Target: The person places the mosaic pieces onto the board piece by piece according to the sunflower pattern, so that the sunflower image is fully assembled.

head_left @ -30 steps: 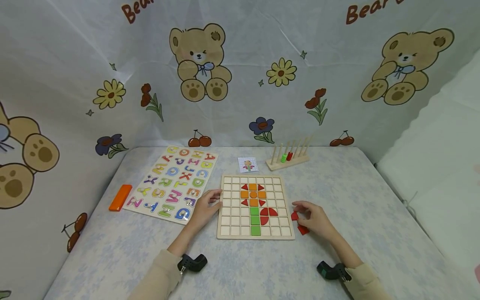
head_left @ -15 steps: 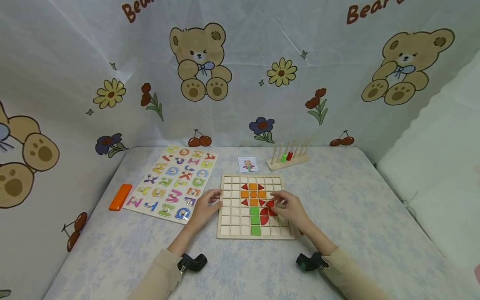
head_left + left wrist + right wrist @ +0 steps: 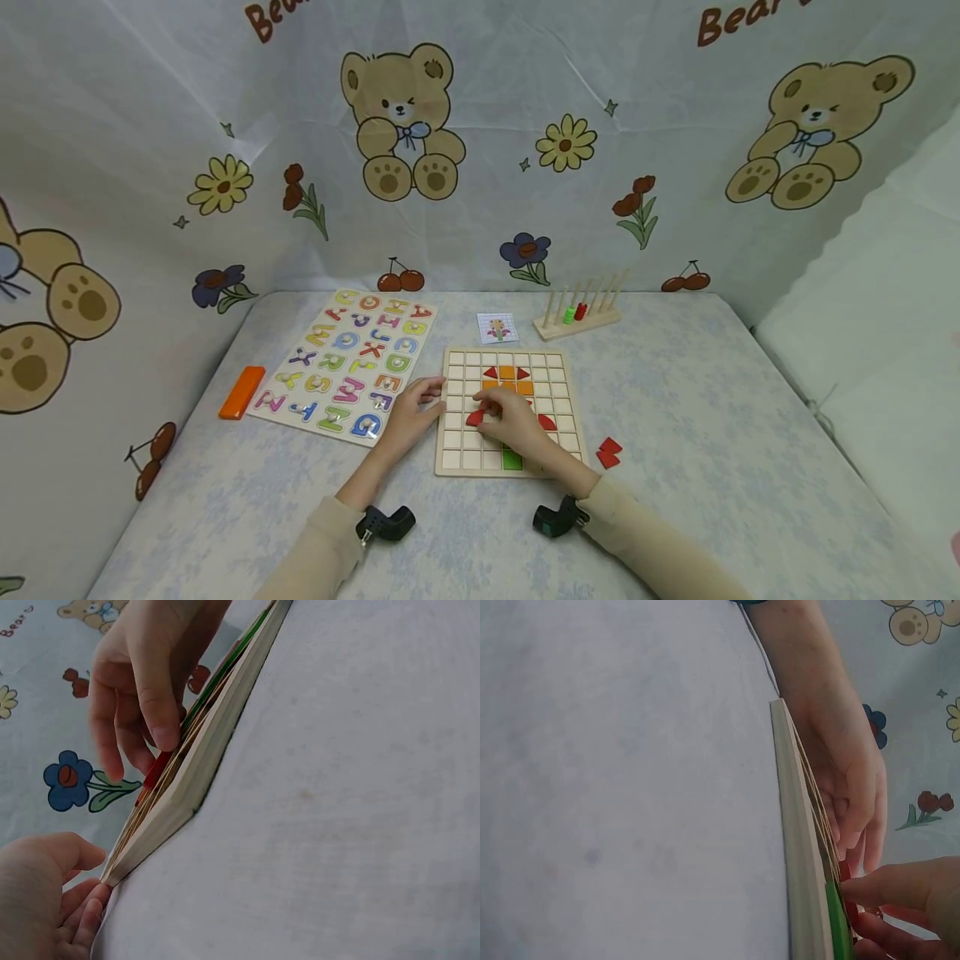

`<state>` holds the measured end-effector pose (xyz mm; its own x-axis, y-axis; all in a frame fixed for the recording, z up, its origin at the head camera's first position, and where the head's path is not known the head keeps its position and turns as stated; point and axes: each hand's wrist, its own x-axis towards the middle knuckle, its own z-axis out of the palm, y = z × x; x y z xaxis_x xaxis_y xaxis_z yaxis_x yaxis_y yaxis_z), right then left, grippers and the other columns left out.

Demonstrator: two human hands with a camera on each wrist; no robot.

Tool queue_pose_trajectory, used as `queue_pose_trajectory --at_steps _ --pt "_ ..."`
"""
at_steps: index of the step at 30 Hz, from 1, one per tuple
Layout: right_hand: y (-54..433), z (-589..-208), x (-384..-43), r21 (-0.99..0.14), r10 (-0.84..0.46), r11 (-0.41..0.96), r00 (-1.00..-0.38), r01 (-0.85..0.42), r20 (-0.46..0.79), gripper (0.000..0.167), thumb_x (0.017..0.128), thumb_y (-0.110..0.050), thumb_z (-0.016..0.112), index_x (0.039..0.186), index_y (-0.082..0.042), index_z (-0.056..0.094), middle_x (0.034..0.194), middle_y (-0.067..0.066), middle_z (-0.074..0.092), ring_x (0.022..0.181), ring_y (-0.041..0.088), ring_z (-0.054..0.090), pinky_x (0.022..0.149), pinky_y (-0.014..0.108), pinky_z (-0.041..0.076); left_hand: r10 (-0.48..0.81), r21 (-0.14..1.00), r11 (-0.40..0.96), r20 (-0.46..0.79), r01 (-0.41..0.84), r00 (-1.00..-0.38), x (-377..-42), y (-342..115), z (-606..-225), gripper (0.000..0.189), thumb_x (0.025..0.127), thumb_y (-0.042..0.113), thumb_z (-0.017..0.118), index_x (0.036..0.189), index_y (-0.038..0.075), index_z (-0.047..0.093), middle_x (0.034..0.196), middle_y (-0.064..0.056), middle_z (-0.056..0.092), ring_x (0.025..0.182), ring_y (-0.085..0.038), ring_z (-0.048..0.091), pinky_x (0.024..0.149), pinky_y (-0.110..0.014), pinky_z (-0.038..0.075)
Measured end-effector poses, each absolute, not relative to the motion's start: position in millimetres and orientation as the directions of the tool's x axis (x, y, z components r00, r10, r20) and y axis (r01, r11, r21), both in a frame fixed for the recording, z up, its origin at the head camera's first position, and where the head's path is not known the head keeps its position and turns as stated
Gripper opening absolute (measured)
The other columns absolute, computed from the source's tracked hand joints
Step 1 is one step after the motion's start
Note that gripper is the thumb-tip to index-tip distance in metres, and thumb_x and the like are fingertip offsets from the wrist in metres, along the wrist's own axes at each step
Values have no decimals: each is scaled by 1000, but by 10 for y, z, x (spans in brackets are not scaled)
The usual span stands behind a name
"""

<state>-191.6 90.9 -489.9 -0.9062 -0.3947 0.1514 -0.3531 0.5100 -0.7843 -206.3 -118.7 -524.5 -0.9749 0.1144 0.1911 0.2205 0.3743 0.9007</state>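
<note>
A square wooden grid board (image 3: pixel 459 459) lies on the table, bearing orange, green and red tiles. My right hand (image 3: pixel 517 425) reaches over it, thumb and fingertips pinching a red tile (image 3: pixel 475 418) left of the green column. Low over the grid, this red tile (image 3: pixel 156 771) shows beneath the fingertips in the left wrist view. Part of the pattern is hidden under the hand and forearm; a green tile (image 3: pixel 512 459) and another red tile (image 3: pixel 547 422) stay visible. At the board's left edge, my left hand (image 3: pixel 408 414) rests its relaxed fingertips against the wood.
Two loose red tiles (image 3: pixel 609 452) lie right of the board. Behind it are a small pattern card (image 3: pixel 497 327) and a peg stand (image 3: pixel 577 323) with green and red beads. An alphabet puzzle (image 3: pixel 348 362) and an orange block (image 3: pixel 242 392) lie to the left.
My right hand has moved left from the loose red tiles, across the board, to the left side of the green column, carrying a red tile. My left hand has stayed at the board's edge.
</note>
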Motion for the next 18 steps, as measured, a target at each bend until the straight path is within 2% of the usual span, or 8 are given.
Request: queue_pose_trajectory --at_steps 11,15,18 --pt "870 -4938 -1910 -793 -439 453 -876 -408 199 27 84 3 72 112 4 70 98 13 71 82 19 58 73 24 53 116 897 382 191 222 -975 -2056 -1203 -5258 38 88 2 68 126 2 64 114 -13 67 104 -25 62 94 -39 53" --pt "950 -4891 -1881 -803 -420 454 -888 -386 189 25 88 0 69 113 4 70 104 15 71 89 22 63 78 29 56 115 901 376 188 218 -975 -2060 -1203 -5252 38 89 3 68 127 1 64 115 -14 67 105 -25 62 95 -39 53" --pt "1094 -4833 -1855 -810 -383 462 -905 -362 187 24 90 -2 68 113 3 70 104 15 71 85 19 62 74 26 55 112 904 372 182 211 -977 -2066 -1203 -5247 39 89 4 68 127 1 64 117 -14 67 105 -25 62 96 -40 52"
